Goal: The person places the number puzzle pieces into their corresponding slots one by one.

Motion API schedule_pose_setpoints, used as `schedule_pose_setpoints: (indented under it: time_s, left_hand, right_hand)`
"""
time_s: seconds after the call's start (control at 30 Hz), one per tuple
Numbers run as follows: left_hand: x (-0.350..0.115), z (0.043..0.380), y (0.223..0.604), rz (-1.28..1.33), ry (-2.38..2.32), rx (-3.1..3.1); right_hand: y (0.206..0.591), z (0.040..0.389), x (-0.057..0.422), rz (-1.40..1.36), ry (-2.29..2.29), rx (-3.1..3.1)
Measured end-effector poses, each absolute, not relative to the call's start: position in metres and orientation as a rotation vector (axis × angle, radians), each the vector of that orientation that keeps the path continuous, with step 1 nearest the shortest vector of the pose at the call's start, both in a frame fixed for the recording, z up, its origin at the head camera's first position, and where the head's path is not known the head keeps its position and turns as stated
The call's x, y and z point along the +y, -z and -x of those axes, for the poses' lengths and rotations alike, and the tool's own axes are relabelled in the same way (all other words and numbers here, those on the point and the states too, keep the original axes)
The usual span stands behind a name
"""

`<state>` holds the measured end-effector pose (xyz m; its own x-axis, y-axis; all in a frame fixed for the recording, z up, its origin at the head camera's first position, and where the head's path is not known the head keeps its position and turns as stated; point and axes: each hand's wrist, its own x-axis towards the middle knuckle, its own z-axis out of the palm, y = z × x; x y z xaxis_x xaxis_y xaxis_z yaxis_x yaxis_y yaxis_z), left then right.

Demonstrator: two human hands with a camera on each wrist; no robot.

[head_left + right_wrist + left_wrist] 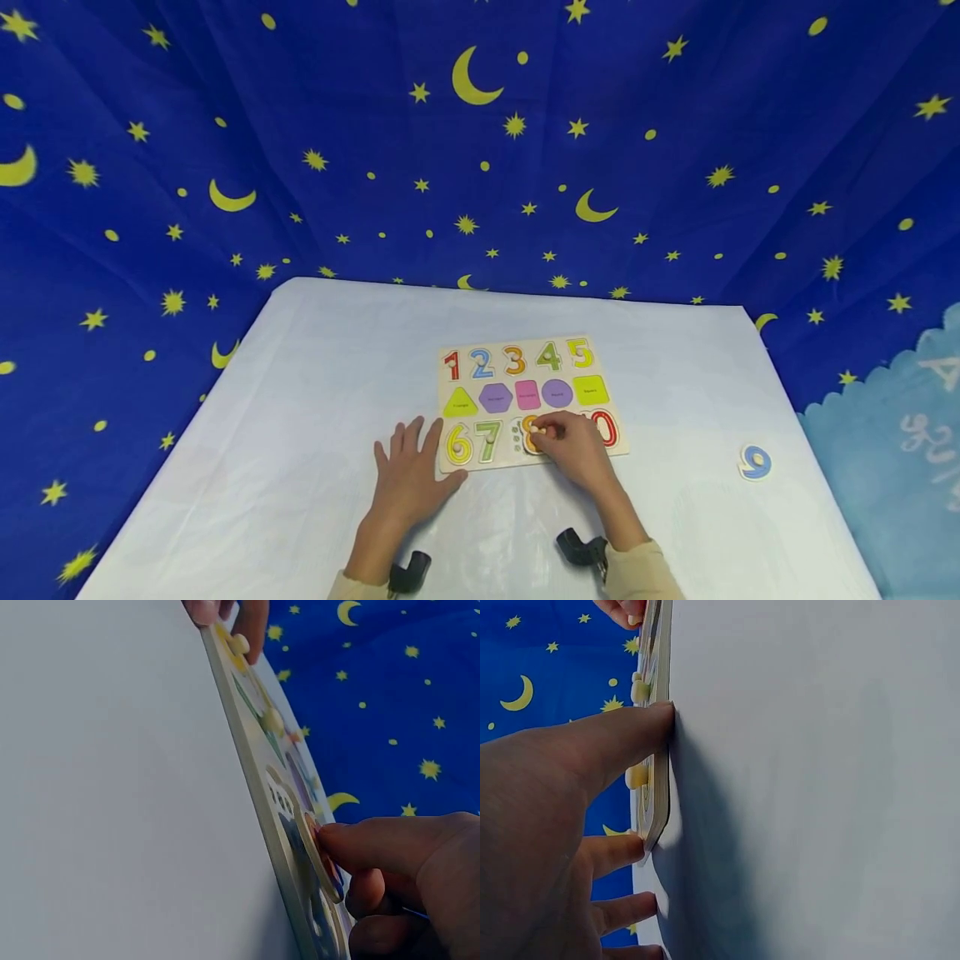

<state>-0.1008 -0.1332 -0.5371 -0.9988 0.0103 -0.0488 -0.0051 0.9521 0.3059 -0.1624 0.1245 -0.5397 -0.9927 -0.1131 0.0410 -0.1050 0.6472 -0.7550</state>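
Observation:
A wooden number puzzle board [506, 450] lies on the white table. My right hand [581, 450] pinches an orange number 8 puzzle piece [528, 443] over the bottom row. In the right wrist view that piece [319, 855] is tilted, raised on edge above its recess, thumb against its face. My left hand [408, 483] is spread at the board's lower left corner, fingers straight. In the left wrist view its thumb [656, 720] touches the board's side edge [661, 780]. The yellow 6 [458, 446] and green 7 [487, 442] sit in their recesses nearby.
A blue number 9 piece [755, 462] lies loose on the table, right of the board. The red 0 [604, 429] sits at the board's lower right, partly behind my hand. A blue star-and-moon cloth [480, 167] hangs behind the table [337, 358].

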Motion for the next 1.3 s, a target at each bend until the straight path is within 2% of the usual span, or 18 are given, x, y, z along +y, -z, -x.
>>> schedule_pose_setpoints:
  time_s: [0.27,0.83,1.3]
  left_hand:
    - [-0.133,0.101,0.538,0.007,-0.476,3.052]
    - [-0.131,0.102,0.538,-0.001,-0.492,3.050]
    - [-0.131,0.101,0.538,0.007,-0.496,3.058]
  right_hand:
    - [0.544,0.162,0.114,0.298,1.265,2.908]
    - [0.543,0.162,0.113,0.323,1.211,2.918]
    - [0.533,0.167,0.148,0.268,1.413,2.870]
